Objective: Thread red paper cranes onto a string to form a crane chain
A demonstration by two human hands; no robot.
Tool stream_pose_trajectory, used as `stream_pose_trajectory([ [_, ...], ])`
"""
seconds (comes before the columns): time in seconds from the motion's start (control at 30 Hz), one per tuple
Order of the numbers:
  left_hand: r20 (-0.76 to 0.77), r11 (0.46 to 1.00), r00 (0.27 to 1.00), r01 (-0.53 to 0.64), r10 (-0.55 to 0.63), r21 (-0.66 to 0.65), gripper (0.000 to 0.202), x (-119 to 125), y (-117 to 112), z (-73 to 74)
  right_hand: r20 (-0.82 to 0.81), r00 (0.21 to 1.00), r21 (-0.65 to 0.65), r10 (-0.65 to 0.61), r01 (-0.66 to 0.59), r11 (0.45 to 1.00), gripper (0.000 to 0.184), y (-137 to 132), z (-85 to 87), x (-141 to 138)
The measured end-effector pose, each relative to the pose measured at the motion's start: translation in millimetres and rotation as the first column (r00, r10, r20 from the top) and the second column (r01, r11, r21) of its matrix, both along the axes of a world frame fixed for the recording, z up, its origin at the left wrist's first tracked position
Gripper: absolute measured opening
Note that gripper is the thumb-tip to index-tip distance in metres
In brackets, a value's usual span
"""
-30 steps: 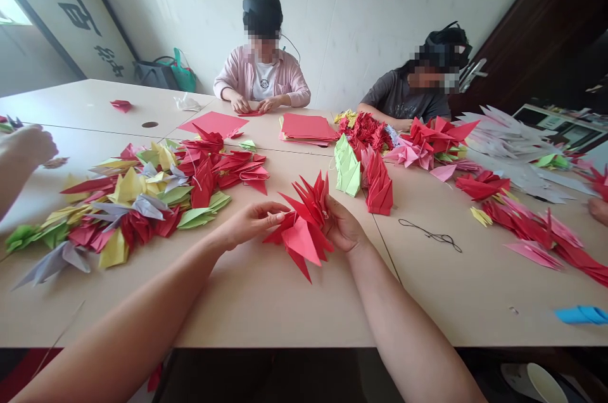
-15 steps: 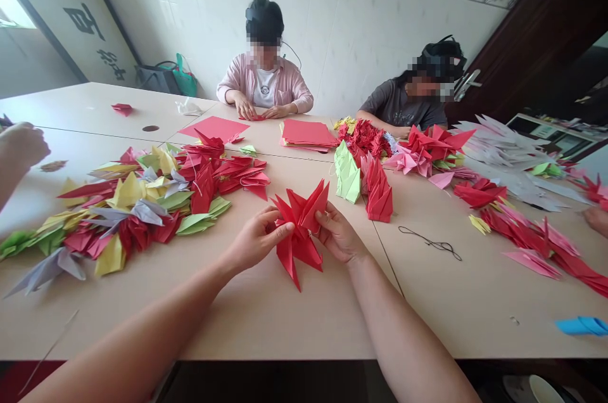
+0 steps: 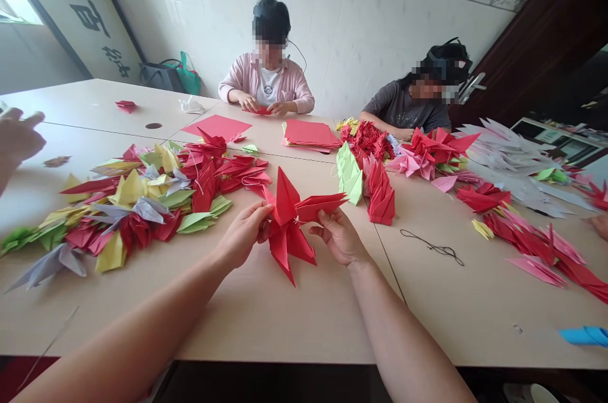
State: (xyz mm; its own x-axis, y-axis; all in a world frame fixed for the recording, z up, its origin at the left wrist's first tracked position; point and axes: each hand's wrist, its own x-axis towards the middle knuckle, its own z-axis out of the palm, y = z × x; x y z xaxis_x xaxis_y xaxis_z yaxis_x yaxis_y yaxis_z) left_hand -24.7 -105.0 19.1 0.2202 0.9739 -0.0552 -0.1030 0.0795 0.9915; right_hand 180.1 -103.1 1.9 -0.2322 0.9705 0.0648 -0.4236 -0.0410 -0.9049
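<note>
Between my hands is a red folded-paper flower [image 3: 287,241] with pointed petals, held just above the table. My left hand [image 3: 247,232] pinches its left side, thumb on top of a petal. My right hand [image 3: 339,235] grips a flat, still-layered petal on the right between thumb and fingers. A bit of white string shows at the flower's centre. Left of my left hand lies a heap of folded paper pieces [image 3: 128,197] in red, yellow, green and lilac. Beyond my right hand stand a light green folded piece [image 3: 349,173] and a red one [image 3: 380,192].
A black cord [image 3: 432,246] lies to the right. Red paper sheets [image 3: 311,134] are stacked farther back. More folded pieces [image 3: 532,235] and a blue roll [image 3: 584,336] are at the right. Two people sit opposite; another person's hand [image 3: 19,137] is at the left edge.
One petal now stands upright and spread. My right hand has drawn the layered petal out to the right. The hand at the left edge has changed pose.
</note>
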Motion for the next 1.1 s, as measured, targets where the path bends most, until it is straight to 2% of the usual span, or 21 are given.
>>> stream_pose_trajectory([
  [0.47, -0.077, 0.997, 0.996, 0.055, -0.05, 0.054, 0.03, 9, -19, 17.8, 0.193, 0.979, 0.186, -0.058, 0.022, 0.982, 0.023, -9, 2.3, -8],
  [0.6, -0.065, 0.995, 0.995, 0.077, -0.073, 0.06, 0.03, 10, -19, 16.1, 0.23, 0.969, 0.232, -0.091, 0.036, 0.972, 0.022, -13, 4.6, -11],
  [0.87, -0.02, 0.999, 0.999, 0.041, -0.041, 0.014, 0.029, 8, -11, 6.8, 0.283, 0.94, 0.342, -0.192, 0.088, 0.936, 0.018, -21, 5.4, -14],
  [1.1, -0.008, 0.999, 1.0, 0.023, -0.023, 0.038, 0.028, 6, -10, 4.0, 0.315, 0.911, 0.443, -0.266, 0.107, 0.89, 0.017, -32, 11.0, -17],
])
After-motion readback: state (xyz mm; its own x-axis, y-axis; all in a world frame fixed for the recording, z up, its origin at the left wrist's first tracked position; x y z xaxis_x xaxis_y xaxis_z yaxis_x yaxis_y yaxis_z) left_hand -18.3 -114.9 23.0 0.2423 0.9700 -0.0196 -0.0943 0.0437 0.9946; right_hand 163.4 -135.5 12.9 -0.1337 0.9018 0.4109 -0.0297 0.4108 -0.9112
